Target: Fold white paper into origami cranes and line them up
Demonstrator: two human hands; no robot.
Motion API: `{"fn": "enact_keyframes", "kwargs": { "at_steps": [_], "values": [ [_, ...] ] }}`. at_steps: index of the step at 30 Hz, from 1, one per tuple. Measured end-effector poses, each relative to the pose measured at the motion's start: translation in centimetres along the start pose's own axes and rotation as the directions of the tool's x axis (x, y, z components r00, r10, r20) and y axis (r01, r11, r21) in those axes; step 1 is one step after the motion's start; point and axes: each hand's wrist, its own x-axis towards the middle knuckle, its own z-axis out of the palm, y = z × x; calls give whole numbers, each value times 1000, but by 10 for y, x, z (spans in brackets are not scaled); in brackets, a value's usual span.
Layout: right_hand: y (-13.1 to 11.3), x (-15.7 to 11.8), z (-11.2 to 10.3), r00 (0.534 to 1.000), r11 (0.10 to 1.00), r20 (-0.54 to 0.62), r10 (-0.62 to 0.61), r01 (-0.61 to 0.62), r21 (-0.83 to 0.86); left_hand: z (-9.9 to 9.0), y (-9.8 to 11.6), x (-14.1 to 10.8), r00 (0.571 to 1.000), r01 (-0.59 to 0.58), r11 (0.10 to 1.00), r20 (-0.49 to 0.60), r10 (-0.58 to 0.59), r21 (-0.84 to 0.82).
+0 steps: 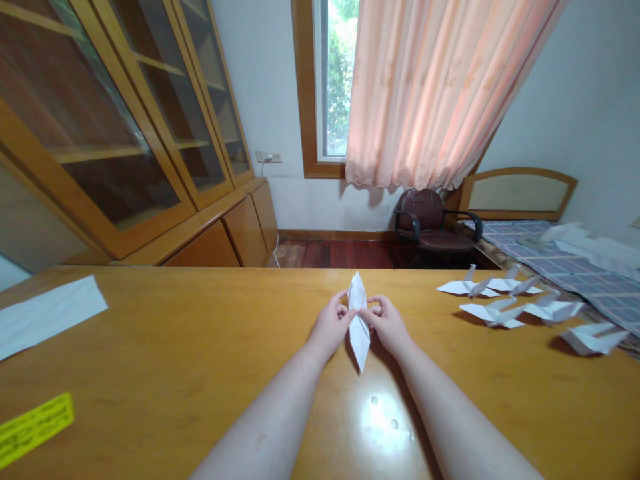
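Note:
A white folded paper (359,340), long and diamond-shaped with pointed ends, is held upright between my two hands over the middle of the wooden table (225,333). My left hand (334,323) pinches its left edge, the thumb on the near face at mid-height. From the right, my right hand (387,323) grips the opposite edge, with its thumb also on the near face. Both thumb tips almost meet at the paper's centre. The other fingertips are partly hidden behind the paper. A narrow split shows at its top point.
Several folded white paper birds (493,312) stand at the table's right. A white sheet (55,313) lies at the far left, above a yellow label (37,427). Beyond the table are a brown chair (425,213), a bed (565,250) and a glass-fronted cabinet (200,200).

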Motion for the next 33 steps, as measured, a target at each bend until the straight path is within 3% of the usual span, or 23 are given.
{"fn": "enact_keyframes", "kwargs": {
  "at_steps": [14, 33],
  "values": [
    [-6, -4, 1, 998, 999, 63, -6, 9, -53, -1, 2, -3, 999, -42, 999, 34, 42, 22],
    [-6, -3, 0, 999, 999, 22, -40, 40, -23, 3, -1, -1, 996, 62, 986, 77, -50, -153]
  ]
}}
